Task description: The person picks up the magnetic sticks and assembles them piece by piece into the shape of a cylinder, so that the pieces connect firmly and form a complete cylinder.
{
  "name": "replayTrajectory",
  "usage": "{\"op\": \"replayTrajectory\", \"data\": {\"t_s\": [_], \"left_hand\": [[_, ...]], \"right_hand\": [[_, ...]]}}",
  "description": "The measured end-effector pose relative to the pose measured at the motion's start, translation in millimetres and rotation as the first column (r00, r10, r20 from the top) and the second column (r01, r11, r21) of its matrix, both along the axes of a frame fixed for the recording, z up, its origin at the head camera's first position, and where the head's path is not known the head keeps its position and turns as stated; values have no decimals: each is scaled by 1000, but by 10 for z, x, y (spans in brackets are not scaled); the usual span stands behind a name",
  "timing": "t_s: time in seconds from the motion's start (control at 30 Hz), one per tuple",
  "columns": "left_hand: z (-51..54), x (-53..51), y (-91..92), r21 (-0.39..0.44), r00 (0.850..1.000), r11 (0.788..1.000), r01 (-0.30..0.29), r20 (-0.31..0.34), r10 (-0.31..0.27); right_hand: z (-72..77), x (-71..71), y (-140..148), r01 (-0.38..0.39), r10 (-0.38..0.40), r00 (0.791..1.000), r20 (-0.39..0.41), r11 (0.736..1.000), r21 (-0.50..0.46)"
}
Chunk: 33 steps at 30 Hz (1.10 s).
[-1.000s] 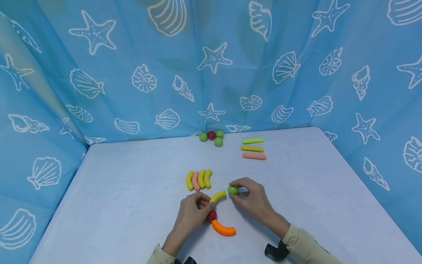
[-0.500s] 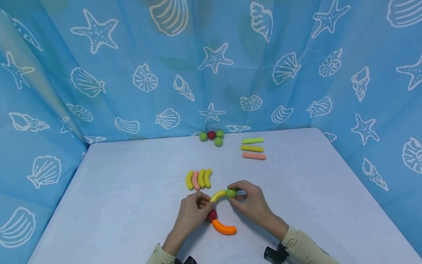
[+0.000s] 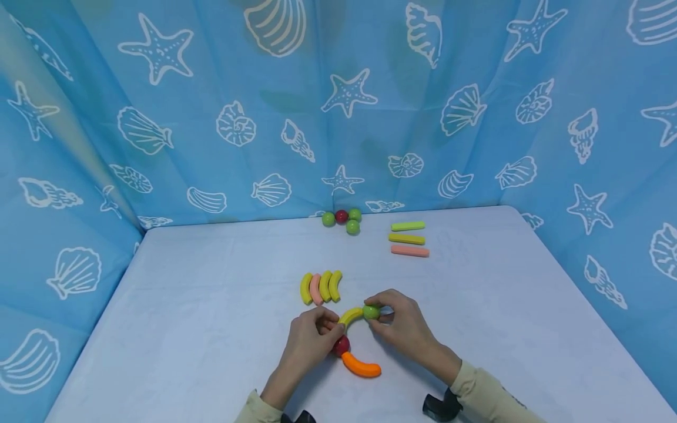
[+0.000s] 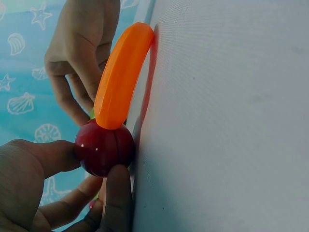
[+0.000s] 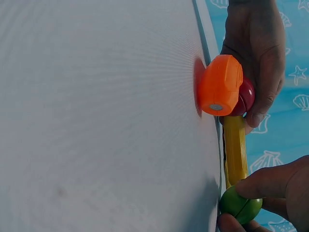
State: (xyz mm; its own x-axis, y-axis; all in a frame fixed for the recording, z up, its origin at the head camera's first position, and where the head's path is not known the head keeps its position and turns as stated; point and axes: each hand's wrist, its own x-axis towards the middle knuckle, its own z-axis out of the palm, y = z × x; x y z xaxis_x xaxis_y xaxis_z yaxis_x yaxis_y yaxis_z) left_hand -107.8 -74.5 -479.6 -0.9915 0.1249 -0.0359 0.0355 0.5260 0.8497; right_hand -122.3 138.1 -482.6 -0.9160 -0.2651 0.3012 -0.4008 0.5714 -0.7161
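Observation:
My left hand (image 3: 313, 339) pinches a dark red ball (image 4: 104, 149) between thumb and fingers. A curved orange rod (image 3: 362, 365) joins the red ball on its near side; a metal disc shows in its end in the right wrist view. From the red ball's far side a curved yellow rod (image 3: 351, 315) arcs to a green ball (image 3: 371, 312). The thumb and fingers of my right hand (image 3: 404, 324) hold that green ball, which touches the yellow rod's end. In the left wrist view the green ball is mostly hidden behind the orange rod.
Beyond my left hand several curved rods (image 3: 325, 286), yellow and pink, lie side by side. Farther back sit several balls (image 3: 341, 217), green and red. Straight rods (image 3: 406, 239) in lime, yellow and pink lie at back right. A blue curtain (image 3: 296, 106) borders the white table (image 3: 211, 329).
My right hand has moved left with the green ball, closing the gap to the yellow rod's end. My left hand has stayed in place on the red ball.

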Motion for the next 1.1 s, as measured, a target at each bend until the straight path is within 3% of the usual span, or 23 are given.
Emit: {"op": "replayTrajectory", "data": {"t_s": [0.3,0.6,0.83,1.1], "left_hand": [[1,35,-26,25,1000,1000,-8,2,8],[53,106,-49,111,998,994,-10,65,3],[85,164,-58,65,998,998,-19,64,15],[79,144,-63,76,998,997,-32,65,27]], "right_hand": [[-17,-8,4,-6,6,1000,11,1000,-4],[-11,-36,-2,-15,15,1000,9,1000,-13],[-21,-49,-10,-5,5,1000,-1,1000,-14],[-17,-83,-25,3,-3,1000,-11,1000,-17]]}}
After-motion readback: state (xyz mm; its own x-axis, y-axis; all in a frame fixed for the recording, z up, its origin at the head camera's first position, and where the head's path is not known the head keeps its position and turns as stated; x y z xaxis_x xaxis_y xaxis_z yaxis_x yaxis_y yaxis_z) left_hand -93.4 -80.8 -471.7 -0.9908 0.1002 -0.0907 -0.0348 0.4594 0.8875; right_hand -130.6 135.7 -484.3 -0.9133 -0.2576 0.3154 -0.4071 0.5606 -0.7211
